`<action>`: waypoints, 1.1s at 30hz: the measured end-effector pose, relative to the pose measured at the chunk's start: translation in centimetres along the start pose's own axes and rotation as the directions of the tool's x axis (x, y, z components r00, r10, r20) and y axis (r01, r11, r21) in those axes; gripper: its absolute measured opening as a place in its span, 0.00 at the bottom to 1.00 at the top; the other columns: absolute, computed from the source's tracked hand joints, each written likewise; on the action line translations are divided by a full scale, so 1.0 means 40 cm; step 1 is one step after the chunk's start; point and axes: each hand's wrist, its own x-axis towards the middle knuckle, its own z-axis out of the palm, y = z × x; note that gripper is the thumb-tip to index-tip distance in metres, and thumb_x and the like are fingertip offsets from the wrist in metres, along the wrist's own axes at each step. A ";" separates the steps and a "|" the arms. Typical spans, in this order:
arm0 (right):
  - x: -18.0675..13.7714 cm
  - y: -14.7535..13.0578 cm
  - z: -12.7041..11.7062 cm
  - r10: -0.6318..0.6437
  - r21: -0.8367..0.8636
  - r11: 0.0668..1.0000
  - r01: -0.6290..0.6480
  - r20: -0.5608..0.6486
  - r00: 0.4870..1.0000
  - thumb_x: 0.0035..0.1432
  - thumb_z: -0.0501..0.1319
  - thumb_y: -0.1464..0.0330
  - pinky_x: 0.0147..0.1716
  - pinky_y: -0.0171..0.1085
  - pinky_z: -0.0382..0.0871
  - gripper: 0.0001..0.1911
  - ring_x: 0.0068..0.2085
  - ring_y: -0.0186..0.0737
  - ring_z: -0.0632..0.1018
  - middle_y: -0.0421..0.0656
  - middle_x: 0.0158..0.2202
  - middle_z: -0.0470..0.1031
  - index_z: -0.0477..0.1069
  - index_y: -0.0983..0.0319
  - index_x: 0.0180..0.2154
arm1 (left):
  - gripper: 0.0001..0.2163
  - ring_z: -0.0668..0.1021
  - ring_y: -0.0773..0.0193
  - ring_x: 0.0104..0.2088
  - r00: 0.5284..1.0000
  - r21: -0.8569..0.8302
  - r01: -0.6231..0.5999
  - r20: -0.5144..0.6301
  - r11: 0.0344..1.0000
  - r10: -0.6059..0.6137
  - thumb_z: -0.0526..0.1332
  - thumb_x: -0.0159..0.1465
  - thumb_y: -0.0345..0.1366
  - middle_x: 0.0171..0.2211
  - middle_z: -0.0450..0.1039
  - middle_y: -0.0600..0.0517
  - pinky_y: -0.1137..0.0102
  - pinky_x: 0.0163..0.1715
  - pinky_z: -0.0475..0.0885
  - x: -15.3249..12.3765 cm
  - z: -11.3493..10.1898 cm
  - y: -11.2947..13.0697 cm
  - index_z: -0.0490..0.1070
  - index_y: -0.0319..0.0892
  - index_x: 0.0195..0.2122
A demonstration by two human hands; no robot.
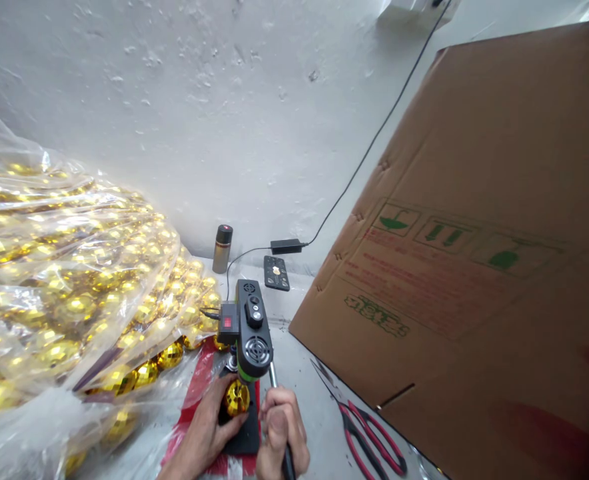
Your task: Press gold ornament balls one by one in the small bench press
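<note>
A large brown cardboard box (474,267) is leaning right of the hands; a clear plastic bag of gold faceted balls (64,280) is lying to their left. The black desktop press (251,333) is standing just ahead. The right hand (280,427) is closing around its metal lever (273,375); the left hand (209,433) is pinching one gold faceted ball (237,397) on the base.
</note>
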 end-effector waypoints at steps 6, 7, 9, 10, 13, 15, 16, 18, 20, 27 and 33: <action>-0.010 -0.019 0.006 0.088 0.015 0.996 -0.088 -0.017 0.996 0.77 0.51 0.64 0.34 0.37 0.65 0.23 0.30 0.35 0.69 0.37 0.28 0.67 0.63 0.58 0.26 | 0.25 0.84 0.43 0.56 1.000 0.007 -0.004 -0.004 1.000 0.004 0.70 0.62 0.41 0.57 0.82 0.39 0.49 0.59 0.79 -0.005 0.002 0.000 0.75 0.46 0.60; -0.010 -0.022 0.007 0.094 0.017 0.995 -0.094 -0.019 0.995 0.77 0.51 0.64 0.38 0.38 0.66 0.23 0.30 0.35 0.69 0.36 0.29 0.67 0.63 0.58 0.26 | 0.25 0.84 0.43 0.56 1.000 0.005 -0.003 -0.001 1.000 0.003 0.70 0.61 0.40 0.57 0.82 0.39 0.49 0.59 0.79 -0.005 0.002 0.003 0.75 0.45 0.60; -0.010 -0.027 0.008 0.106 0.020 0.994 -0.106 -0.026 0.994 0.77 0.51 0.64 0.43 0.40 0.67 0.22 0.30 0.35 0.69 0.36 0.29 0.67 0.62 0.58 0.26 | 0.25 0.84 0.43 0.56 1.000 -0.003 -0.003 0.013 1.000 0.003 0.70 0.62 0.40 0.57 0.82 0.39 0.49 0.59 0.79 -0.004 0.000 0.009 0.75 0.45 0.60; -0.009 -0.029 0.009 0.113 0.022 0.993 -0.112 -0.032 0.993 0.77 0.52 0.64 0.44 0.40 0.66 0.22 0.30 0.35 0.68 0.35 0.29 0.66 0.61 0.58 0.27 | 0.24 0.84 0.43 0.55 1.000 -0.009 -0.004 0.023 1.000 0.005 0.70 0.62 0.40 0.57 0.82 0.39 0.50 0.59 0.79 -0.003 0.000 0.012 0.75 0.44 0.60; -0.009 -0.034 0.014 0.131 0.028 0.991 -0.130 -0.052 0.990 0.77 0.52 0.65 0.48 0.41 0.67 0.21 0.30 0.34 0.67 0.35 0.29 0.65 0.61 0.58 0.27 | 0.25 0.84 0.44 0.55 0.999 -0.018 -0.003 0.034 1.000 0.004 0.70 0.62 0.41 0.56 0.82 0.39 0.51 0.59 0.79 -0.001 0.000 0.016 0.75 0.44 0.60; -0.010 -0.035 0.018 0.132 0.027 0.991 -0.131 -0.068 0.989 0.77 0.52 0.65 0.51 0.41 0.66 0.21 0.30 0.34 0.67 0.34 0.29 0.64 0.60 0.58 0.27 | 0.25 0.84 0.44 0.55 1.000 -0.018 0.000 0.031 1.000 0.000 0.70 0.61 0.40 0.56 0.82 0.39 0.52 0.59 0.79 0.000 0.000 0.015 0.75 0.44 0.60; -0.010 -0.035 0.020 0.130 0.024 0.991 -0.128 -0.074 0.989 0.77 0.52 0.65 0.52 0.41 0.66 0.21 0.30 0.33 0.67 0.34 0.29 0.64 0.60 0.58 0.27 | 0.25 0.84 0.44 0.55 1.000 -0.019 0.003 0.031 1.000 -0.002 0.70 0.61 0.40 0.56 0.82 0.39 0.52 0.59 0.79 0.001 0.001 0.014 0.75 0.44 0.60; -0.010 -0.033 0.021 0.119 0.014 0.993 -0.118 -0.080 0.990 0.77 0.52 0.64 0.52 0.41 0.67 0.22 0.30 0.33 0.67 0.34 0.28 0.65 0.60 0.58 0.27 | 0.25 0.84 0.45 0.55 0.999 -0.022 0.008 0.038 1.000 -0.007 0.70 0.61 0.40 0.56 0.82 0.39 0.52 0.60 0.78 0.001 0.001 0.012 0.74 0.44 0.61; -0.010 -0.030 0.020 0.104 0.001 0.995 -0.104 -0.073 0.992 0.77 0.51 0.64 0.51 0.42 0.67 0.22 0.29 0.34 0.68 0.34 0.28 0.65 0.60 0.58 0.27 | 0.26 0.83 0.45 0.56 0.999 -0.024 0.013 0.046 1.000 -0.012 0.70 0.61 0.39 0.57 0.82 0.40 0.52 0.60 0.78 0.001 0.001 0.010 0.74 0.44 0.61; -0.021 -0.014 0.015 0.118 0.025 0.993 -0.116 -0.070 0.991 0.77 0.52 0.64 0.54 0.43 0.66 0.21 0.30 0.34 0.67 0.34 0.28 0.64 0.60 0.58 0.27 | 0.26 0.84 0.44 0.56 1.000 -0.034 0.004 0.027 0.999 -0.003 0.70 0.60 0.38 0.56 0.82 0.40 0.51 0.59 0.79 0.002 0.004 0.007 0.74 0.45 0.60; -0.017 0.025 0.019 -0.008 0.024 1.000 0.011 -0.103 0.995 0.76 0.52 0.65 0.49 0.41 0.66 0.21 0.26 0.32 0.68 0.33 0.27 0.65 0.59 0.58 0.26 | 0.26 0.84 0.43 0.55 0.999 -0.016 0.011 0.032 1.000 -0.010 0.70 0.59 0.38 0.56 0.82 0.39 0.50 0.60 0.78 0.005 0.006 0.004 0.75 0.44 0.59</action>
